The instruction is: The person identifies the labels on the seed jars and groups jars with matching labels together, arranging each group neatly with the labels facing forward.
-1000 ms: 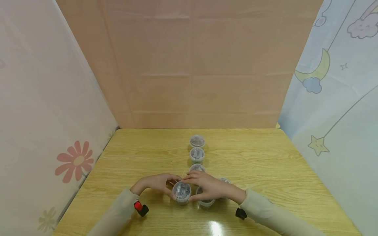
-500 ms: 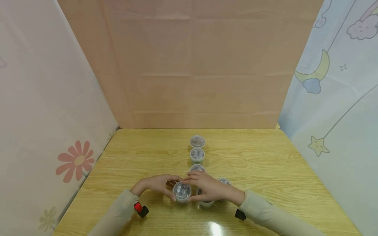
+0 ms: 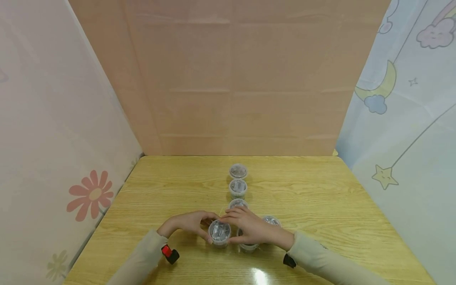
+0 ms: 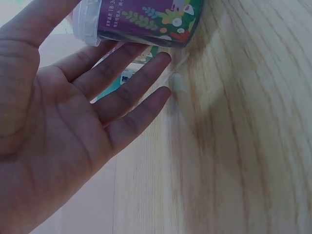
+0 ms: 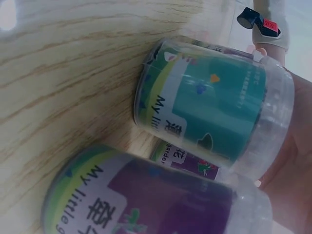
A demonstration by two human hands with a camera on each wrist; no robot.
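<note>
A clear-lidded plastic jar (image 3: 219, 232) stands on the table between both hands. My left hand (image 3: 190, 224) holds its left side, thumb in front and fingers reaching behind. In the left wrist view this jar (image 4: 151, 22) has a purple label with plants, and the lower fingers of the left hand (image 4: 63, 122) spread apart from it. My right hand (image 3: 251, 227) curves around the right side, fingertips at the far rim and thumb at the near side. Under the right palm stands another jar (image 3: 248, 246), partly covered; the right wrist view shows a teal-labelled jar (image 5: 209, 102).
Three similar jars, the farthest jar (image 3: 238, 170), the middle jar (image 3: 238, 187) and a nearer jar (image 3: 237, 203), form a line going back. Another jar (image 3: 272, 221) is partly hidden by the right wrist. The wooden table (image 3: 171, 178) meets a tan backdrop (image 3: 228, 79).
The right hand and forearm have shifted very slightly. Both hands stay around the same jar, and the jars keep their places.
</note>
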